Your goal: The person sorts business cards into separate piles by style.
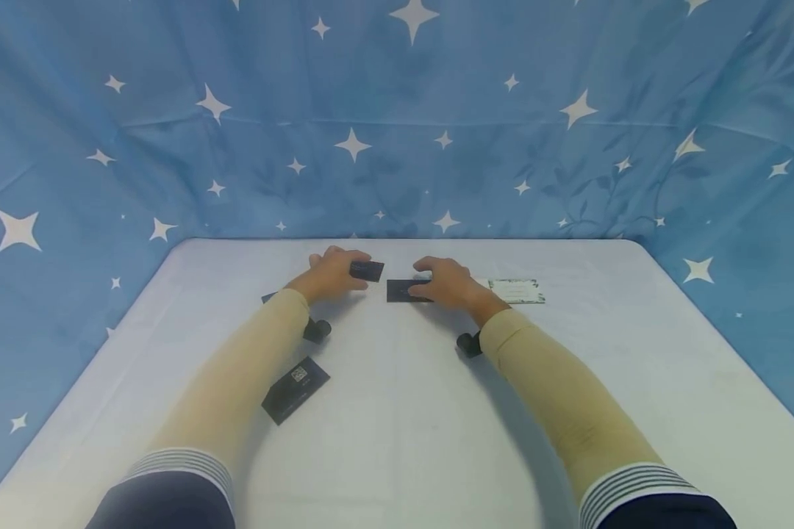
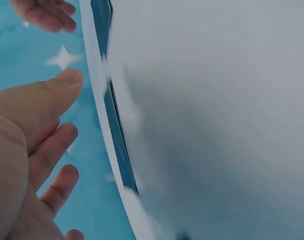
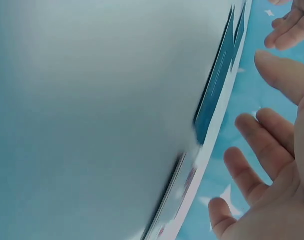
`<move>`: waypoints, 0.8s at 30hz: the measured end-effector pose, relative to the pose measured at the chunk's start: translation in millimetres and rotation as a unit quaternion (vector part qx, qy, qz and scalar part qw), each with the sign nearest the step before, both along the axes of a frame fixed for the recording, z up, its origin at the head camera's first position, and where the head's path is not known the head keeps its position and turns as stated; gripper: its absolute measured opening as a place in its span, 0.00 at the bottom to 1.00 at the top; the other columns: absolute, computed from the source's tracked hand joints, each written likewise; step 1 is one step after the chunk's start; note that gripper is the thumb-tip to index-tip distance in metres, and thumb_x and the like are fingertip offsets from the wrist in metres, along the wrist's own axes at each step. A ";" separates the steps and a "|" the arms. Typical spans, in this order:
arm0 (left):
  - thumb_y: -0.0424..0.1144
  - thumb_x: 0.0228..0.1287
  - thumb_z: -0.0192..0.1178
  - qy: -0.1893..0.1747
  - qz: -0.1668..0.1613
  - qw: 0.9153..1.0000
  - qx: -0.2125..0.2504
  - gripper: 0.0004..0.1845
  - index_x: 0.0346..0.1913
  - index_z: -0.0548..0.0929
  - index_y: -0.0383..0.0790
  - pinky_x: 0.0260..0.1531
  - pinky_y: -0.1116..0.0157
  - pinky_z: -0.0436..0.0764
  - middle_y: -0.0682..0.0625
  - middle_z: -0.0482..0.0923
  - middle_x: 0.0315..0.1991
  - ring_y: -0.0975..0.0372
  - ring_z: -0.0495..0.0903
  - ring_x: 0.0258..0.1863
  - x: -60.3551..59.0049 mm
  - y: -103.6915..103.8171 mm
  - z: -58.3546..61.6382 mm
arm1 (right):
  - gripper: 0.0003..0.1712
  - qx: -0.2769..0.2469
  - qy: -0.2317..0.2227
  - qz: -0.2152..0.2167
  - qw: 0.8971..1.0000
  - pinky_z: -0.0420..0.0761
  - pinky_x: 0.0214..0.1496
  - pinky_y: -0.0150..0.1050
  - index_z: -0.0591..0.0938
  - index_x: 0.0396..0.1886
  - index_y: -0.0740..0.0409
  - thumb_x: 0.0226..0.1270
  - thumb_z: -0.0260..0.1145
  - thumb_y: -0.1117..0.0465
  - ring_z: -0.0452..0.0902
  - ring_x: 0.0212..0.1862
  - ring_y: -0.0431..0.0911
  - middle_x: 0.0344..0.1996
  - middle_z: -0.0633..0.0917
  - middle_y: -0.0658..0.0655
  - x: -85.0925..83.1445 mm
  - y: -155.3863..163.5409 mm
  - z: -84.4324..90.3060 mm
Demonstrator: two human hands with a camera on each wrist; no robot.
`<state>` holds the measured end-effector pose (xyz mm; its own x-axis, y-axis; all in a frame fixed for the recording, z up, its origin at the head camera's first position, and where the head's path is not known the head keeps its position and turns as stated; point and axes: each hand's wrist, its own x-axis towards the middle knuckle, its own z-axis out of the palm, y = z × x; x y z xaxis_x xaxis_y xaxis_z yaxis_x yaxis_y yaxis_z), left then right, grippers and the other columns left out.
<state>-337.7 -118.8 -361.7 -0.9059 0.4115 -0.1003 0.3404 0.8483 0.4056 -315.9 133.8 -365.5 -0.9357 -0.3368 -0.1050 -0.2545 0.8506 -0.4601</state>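
Left hand (image 1: 331, 273) sits far out on the table (image 1: 397, 411), palm down, pinching a dark card (image 1: 367, 270) by its near end between thumb and fingers; the card sticks out to the right of the hand and looks slightly lifted, though contact with the table cannot be told. In the left wrist view the left hand (image 2: 27, 150) shows thumb and fingers spread and fairly straight, so the grip itself is not visible there, only a thin dark card edge (image 2: 117, 135) against the table (image 2: 216, 125). Right hand (image 1: 446, 283) lies just beside the left, palm down, fingers relaxed and resting on a second dark card (image 1: 403, 291) that lies flat on the table; the fingers cover its right part. Right wrist view shows the right hand (image 3: 271, 165) with fingers apart and loosely bent, holding nothing, with that card's edge (image 3: 214, 100) seen edge-on. The two dark cards are near each other, not touching. Just right of the right hand lies a white card (image 1: 517, 291) with a dark patterned border, flat on the table. Nearer the person, beside the left forearm, lies a third dark card with a QR code (image 1: 295, 389), tilted. A corner of another dark card (image 1: 268, 297) peeks out behind the left wrist. Both arms wear beige sleeves (image 1: 238, 389). Blue star-print cloth (image 1: 397, 132) surrounds the table.
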 end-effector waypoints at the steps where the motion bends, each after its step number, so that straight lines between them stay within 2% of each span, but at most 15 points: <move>1: 0.45 0.68 0.65 -0.001 0.007 1.000 -0.003 0.33 0.74 0.70 0.48 0.56 0.46 0.55 0.44 0.71 0.67 0.48 0.60 0.66 -2.3 -5.4 0.6 | 0.35 -0.003 -0.001 -0.001 1.000 0.56 0.69 0.62 0.71 0.72 0.56 0.71 0.66 0.47 0.64 0.71 0.58 0.69 0.74 0.58 -2.1 -5.6 0.8; 5: 0.44 0.68 0.65 -0.010 0.032 0.999 -0.019 0.33 0.74 0.68 0.46 0.57 0.43 0.55 0.41 0.70 0.68 0.45 0.59 0.69 -12.8 -21.9 -2.9 | 0.35 0.012 0.002 -0.004 1.000 0.55 0.69 0.63 0.71 0.72 0.55 0.71 0.65 0.45 0.63 0.72 0.57 0.69 0.73 0.56 -13.9 -29.9 -1.2; 11: 0.47 0.71 0.59 -0.040 0.044 0.998 -0.027 0.36 0.77 0.62 0.43 0.65 0.36 0.50 0.40 0.63 0.74 0.42 0.54 0.73 -25.6 -34.1 -20.3 | 0.35 0.053 -0.007 -0.014 0.998 0.59 0.67 0.62 0.71 0.72 0.51 0.71 0.64 0.43 0.64 0.70 0.58 0.66 0.76 0.57 -26.0 -61.0 -5.4; 16: 0.49 0.71 0.58 -0.072 0.052 0.996 -0.031 0.38 0.79 0.57 0.43 0.67 0.35 0.47 0.40 0.57 0.76 0.43 0.52 0.75 -27.9 -34.7 -13.2 | 0.35 0.069 -0.009 -0.012 0.998 0.61 0.65 0.61 0.72 0.72 0.52 0.70 0.64 0.43 0.65 0.66 0.59 0.63 0.78 0.58 -34.7 -71.5 -9.0; 19: 0.49 0.71 0.58 -0.077 0.062 0.995 -0.029 0.37 0.78 0.59 0.45 0.67 0.35 0.48 0.40 0.58 0.76 0.44 0.53 0.75 -28.9 -33.0 -10.8 | 0.34 0.067 -0.014 -0.018 0.997 0.60 0.65 0.61 0.72 0.71 0.51 0.70 0.65 0.45 0.65 0.65 0.59 0.63 0.78 0.57 -37.2 -73.7 -9.6; 24: 0.48 0.70 0.61 -0.076 0.073 0.994 -0.026 0.36 0.77 0.63 0.48 0.66 0.37 0.51 0.40 0.60 0.75 0.43 0.54 0.74 -32.7 -34.8 -13.8 | 0.33 0.061 -0.015 -0.018 0.998 0.58 0.65 0.61 0.72 0.72 0.50 0.70 0.66 0.48 0.64 0.64 0.58 0.63 0.78 0.56 -38.8 -79.2 -10.2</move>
<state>-370.3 -153.5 -375.5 -0.9282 0.2673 -0.2587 0.1501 0.9055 0.3968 -354.7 54.6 -375.7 -0.9429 -0.2857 -0.1712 -0.2105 0.9094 -0.3587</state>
